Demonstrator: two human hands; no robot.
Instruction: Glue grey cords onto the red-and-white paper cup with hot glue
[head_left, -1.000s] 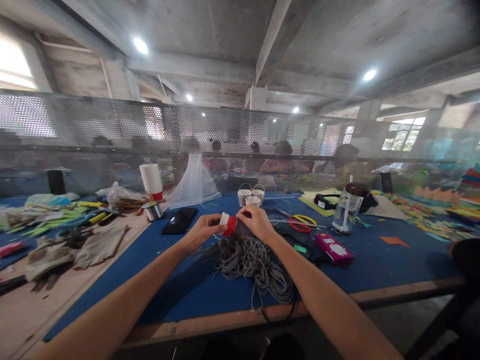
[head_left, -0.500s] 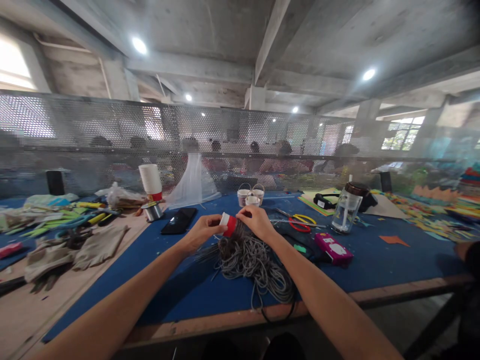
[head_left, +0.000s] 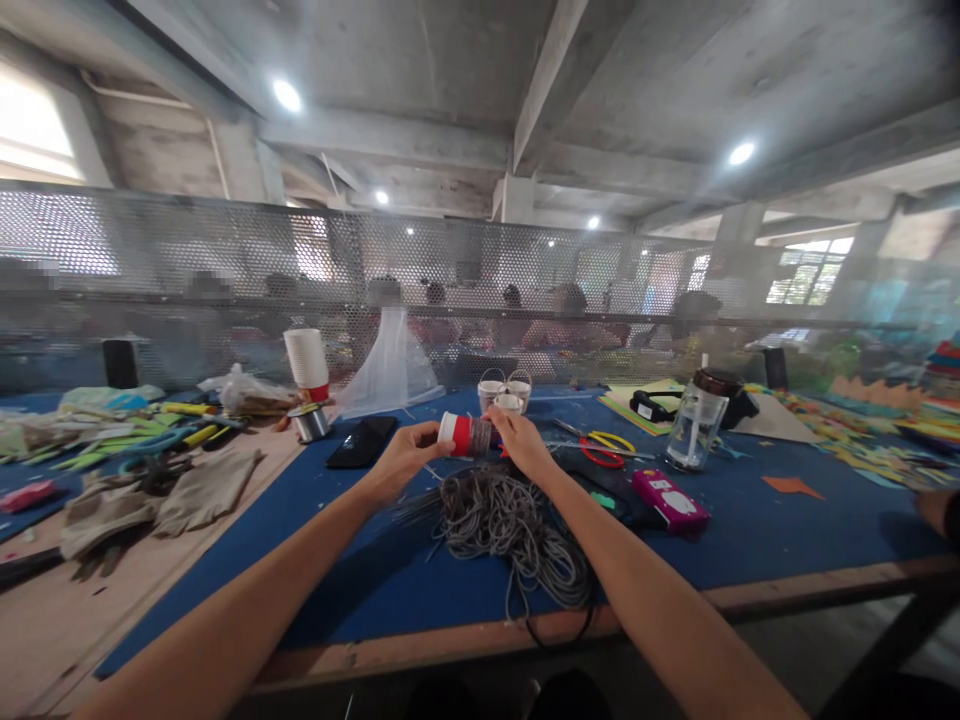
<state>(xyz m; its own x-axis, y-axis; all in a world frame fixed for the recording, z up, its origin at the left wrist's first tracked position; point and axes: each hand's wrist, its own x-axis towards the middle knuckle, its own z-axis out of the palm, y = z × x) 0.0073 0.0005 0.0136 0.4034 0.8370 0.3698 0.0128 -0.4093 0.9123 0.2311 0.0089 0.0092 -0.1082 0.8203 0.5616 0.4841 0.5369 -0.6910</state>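
Observation:
My left hand (head_left: 405,455) is closed around the white rim end of a red-and-white paper cup (head_left: 459,435), which lies tilted on its side in the air. Grey cord is wound round the cup's other end. At that end the fingers of my right hand (head_left: 520,442) are closed against the wound part; the fingertips are partly hidden. Below both hands a loose heap of grey cord (head_left: 517,520) spreads over the blue tabletop (head_left: 360,580). Just behind my right hand stand small white cups with thin handles (head_left: 491,390).
To the left are a black phone (head_left: 363,442), a spool of wire (head_left: 310,422), stacked paper cups (head_left: 306,360) and work gloves (head_left: 206,490). On the right lie red- and yellow-handled tools (head_left: 606,450), a magenta box (head_left: 670,502) and a glass bottle (head_left: 694,425). A mesh partition (head_left: 450,250) rises behind.
The cup has turned more onto its side, and its cord-wound end now shows clearly. My right hand has shifted slightly right, to that end.

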